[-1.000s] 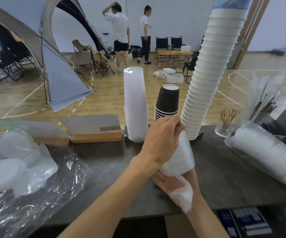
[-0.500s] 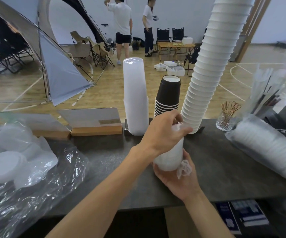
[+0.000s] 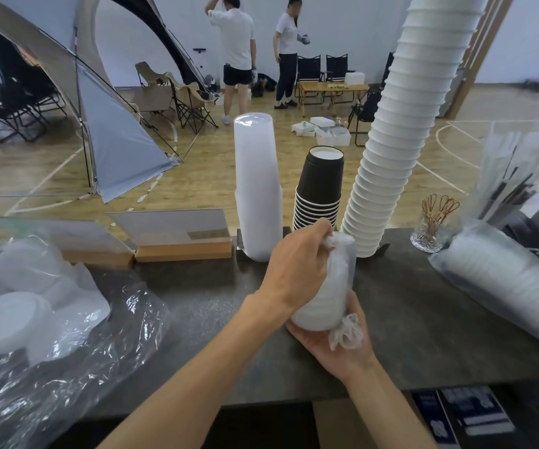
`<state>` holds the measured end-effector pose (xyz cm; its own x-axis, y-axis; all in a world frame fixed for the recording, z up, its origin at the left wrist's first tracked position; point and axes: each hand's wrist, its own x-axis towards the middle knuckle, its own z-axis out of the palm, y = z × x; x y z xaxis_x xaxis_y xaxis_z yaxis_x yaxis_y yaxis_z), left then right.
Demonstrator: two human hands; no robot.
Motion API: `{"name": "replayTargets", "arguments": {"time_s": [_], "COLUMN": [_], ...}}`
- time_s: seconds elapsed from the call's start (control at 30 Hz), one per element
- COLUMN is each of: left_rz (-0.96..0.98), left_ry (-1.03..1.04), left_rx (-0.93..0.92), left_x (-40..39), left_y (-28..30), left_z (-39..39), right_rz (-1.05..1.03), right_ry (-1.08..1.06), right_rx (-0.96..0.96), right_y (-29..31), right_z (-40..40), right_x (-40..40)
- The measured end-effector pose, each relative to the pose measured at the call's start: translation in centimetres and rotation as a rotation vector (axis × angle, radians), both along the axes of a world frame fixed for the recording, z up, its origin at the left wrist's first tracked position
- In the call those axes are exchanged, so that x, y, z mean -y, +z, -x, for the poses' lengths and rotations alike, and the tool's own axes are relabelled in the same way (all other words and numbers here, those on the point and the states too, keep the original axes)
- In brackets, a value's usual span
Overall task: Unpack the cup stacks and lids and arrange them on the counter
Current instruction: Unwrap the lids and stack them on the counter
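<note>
1. Countertop of dark grey stone [image 3: 407, 319] carries everything, its near edge running across the bottom of the view.
2. Tall leaning stack of white paper cups [image 3: 401, 131] stands at the far edge, right of centre, its top out of view.
3. Crumpled clear plastic wrap [image 3: 67, 367] with white lids inside covers the left end.
4. Clear sleeve of white lids [image 3: 514, 286] lies on its side at the right end.
5. Frosted translucent cup stack [image 3: 257, 186] stands upright at the far edge, with a short stack of black paper cups [image 3: 321, 186] just right of it.
6. Small plastic-bagged stack of white lids [image 3: 329, 290] is held upright at the middle of the counter.
7. Left hand [image 3: 300, 264] has fingers curled round the bag's twisted top.
8. Right hand [image 3: 339, 345] cups the bag's bottom, palm up, fingers bent under it.
9. Small cut-glass holder of copper picks [image 3: 433, 222] sits near the far right corner.
</note>
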<state>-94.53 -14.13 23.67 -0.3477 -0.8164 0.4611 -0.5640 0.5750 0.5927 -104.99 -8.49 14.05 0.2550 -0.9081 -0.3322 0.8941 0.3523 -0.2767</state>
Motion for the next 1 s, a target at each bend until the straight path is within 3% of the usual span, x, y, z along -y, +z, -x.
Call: {"name": "replayTargets", "arguments": {"time_s": [0.27, 0.4, 0.53, 0.73, 1.0], "left_rz": [0.041, -0.090, -0.167, -0.183, -0.085], "left_ry": [0.014, -0.035, -0.037, -0.172, -0.098], "left_rx": [0.036, 0.021, 0.168, -0.041, -0.058], "left_x": [1.2, 0.7, 0.8, 0.4, 0.7], "left_y": [0.2, 0.5, 0.1, -0.9, -0.5], "left_z": [-0.3, -0.5, -1.4, -1.1, -0.8], "right_rz": [0.018, 0.030, -0.010, 0.006, -0.003], "right_ry": [0.020, -0.027, -0.043, -0.057, -0.018], "right_rx": [-0.076, -0.077, -0.051, -0.040, -0.016], "right_y": [0.3, 0.3, 0.2, 0.6, 0.1], "right_z": [0.0, -0.4, 0.0, -1.0, -1.2], "right_x": [0.1, 0.3, 0.6, 0.4, 0.2]}}
